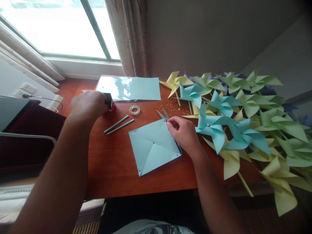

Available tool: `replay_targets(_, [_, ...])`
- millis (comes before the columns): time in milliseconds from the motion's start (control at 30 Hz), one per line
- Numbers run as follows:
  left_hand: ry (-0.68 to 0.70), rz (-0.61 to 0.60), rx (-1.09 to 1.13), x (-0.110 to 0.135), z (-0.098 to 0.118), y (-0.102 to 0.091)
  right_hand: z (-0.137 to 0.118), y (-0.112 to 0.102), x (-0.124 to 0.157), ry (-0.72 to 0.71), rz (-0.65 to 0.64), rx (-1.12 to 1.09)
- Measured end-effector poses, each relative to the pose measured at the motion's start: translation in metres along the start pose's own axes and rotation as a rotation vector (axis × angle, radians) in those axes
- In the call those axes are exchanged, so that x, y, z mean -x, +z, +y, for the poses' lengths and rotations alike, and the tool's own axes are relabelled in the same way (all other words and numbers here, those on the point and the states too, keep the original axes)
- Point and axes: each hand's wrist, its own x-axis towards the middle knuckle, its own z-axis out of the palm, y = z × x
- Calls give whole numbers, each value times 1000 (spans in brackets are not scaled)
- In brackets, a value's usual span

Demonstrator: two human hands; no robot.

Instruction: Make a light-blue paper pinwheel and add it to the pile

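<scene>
A light blue paper square [154,147] with diagonal creases and small holes lies flat on the wooden table [117,175]. My right hand [183,134] rests at its right corner, fingers curled over a pair of scissors [163,115] whose blades poke out past the paper. My left hand [88,105] reaches to the far left and is closed around a small red and black object [109,101]. Two thin blue sticks [119,124] and a roll of clear tape [135,110] lie between the hands.
A pile of several finished blue, yellow, green and purple paper pinwheels [243,117] covers the right side of the table. A stack of blue sheets [131,88] lies at the back. Window, curtain and wall sockets [24,90] sit behind.
</scene>
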Motion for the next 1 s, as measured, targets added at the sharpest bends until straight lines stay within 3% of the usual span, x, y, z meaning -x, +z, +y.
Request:
replay_targets(133, [0,-4,-60,5,2,-1,0,0,0,-6,1,5])
replay_targets(367, [-27,103,-63,7,-4,3,-1,-1,0,-16,-6,12])
replay_targets(700, [13,267,105,8,-15,9,1,0,0,-29,4,4])
replay_targets(800, [92,351,265,19,-11,3,0,0,1,-52,32,-39])
replay_targets(867, [187,385,496,30,-1,0,-2,-1,1,-72,53,-129])
replay_targets(1000, [402,270,977,60,40,3,-8,-4,3,-41,-8,-467])
